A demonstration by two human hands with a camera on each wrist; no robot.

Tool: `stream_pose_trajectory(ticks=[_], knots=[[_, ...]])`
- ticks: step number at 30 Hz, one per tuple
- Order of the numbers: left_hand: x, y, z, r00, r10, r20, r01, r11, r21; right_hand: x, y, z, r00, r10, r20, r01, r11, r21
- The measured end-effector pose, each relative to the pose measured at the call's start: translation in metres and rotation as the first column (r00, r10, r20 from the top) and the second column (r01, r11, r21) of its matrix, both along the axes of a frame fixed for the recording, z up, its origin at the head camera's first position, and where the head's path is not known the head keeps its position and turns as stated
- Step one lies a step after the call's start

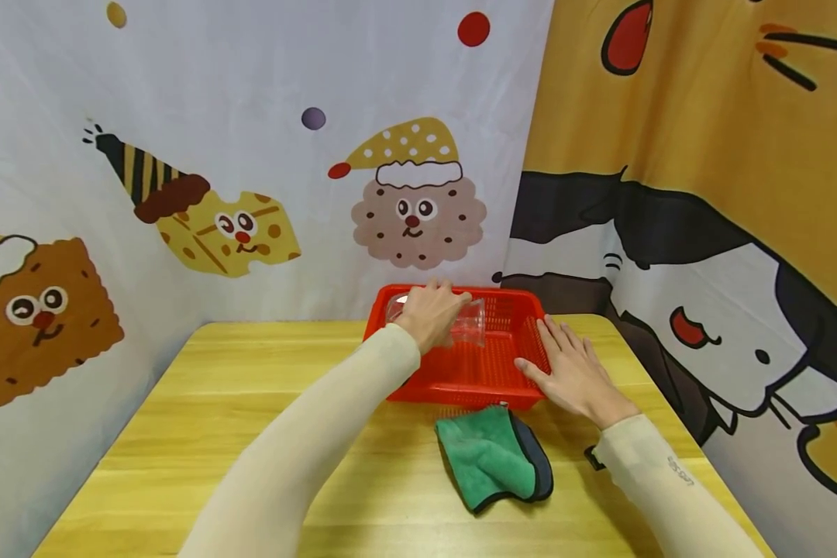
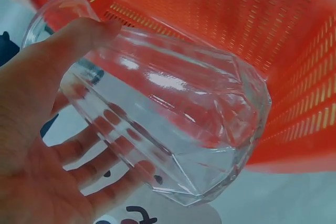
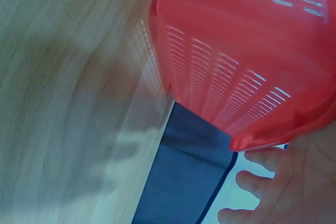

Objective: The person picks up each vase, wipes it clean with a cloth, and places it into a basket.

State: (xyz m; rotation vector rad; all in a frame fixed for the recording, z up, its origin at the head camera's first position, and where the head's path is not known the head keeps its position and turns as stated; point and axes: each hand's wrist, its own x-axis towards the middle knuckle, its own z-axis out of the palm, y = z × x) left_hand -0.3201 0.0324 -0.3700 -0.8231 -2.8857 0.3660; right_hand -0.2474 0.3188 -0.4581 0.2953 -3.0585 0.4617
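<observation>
My left hand (image 1: 429, 316) grips a clear glass vase (image 1: 470, 322) lying on its side over the inside of the red plastic basket (image 1: 470, 394). In the left wrist view the thumb lies across the vase's near side, with the other fingers round its far side, seen through the glass. One end of the vase has a round lip; the other is faceted. My right hand (image 1: 573, 375) rests at the basket's right rim, its fingers extended and spread. In the right wrist view its fingertips sit by the rim's corner.
A folded green cloth (image 1: 487, 457) with a dark edge and grey underside lies on the wooden table (image 1: 265, 434) in front of the basket. Printed curtains (image 1: 251, 77) with cartoon figures hang right behind the table and along its sides.
</observation>
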Motion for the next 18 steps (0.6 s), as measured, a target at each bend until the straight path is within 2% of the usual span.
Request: stream_pose_trajectory(ticks=[4,7,10,14,18], knots=[[-0.005,0.009,-0.001,1.000,-0.012,0.012,0.012,0.999,-0.053,-0.001,0.002,-0.001,1.000,-0.002,-0.001,0.002,1.000,0.003],[-0.014,0.015,-0.012,1.000,-0.029,-0.003,0.029,0.998,-0.056,0.000,0.003,-0.001,1.000,-0.002,0.007,0.002,1.000,0.004],[-0.014,0.019,-0.014,0.999,-0.041,0.013,0.041,0.997,-0.066,0.001,0.002,-0.001,1.000,-0.003,0.017,0.003,1.000,0.009],[-0.010,0.024,-0.006,0.998,-0.035,0.061,0.041,0.994,-0.098,-0.001,0.001,0.001,1.000,0.000,0.016,0.000,1.000,0.006],[-0.022,0.030,-0.014,0.997,-0.043,0.061,0.050,0.992,-0.117,-0.003,0.000,0.003,1.000,-0.001,0.016,0.001,1.000,0.011]])
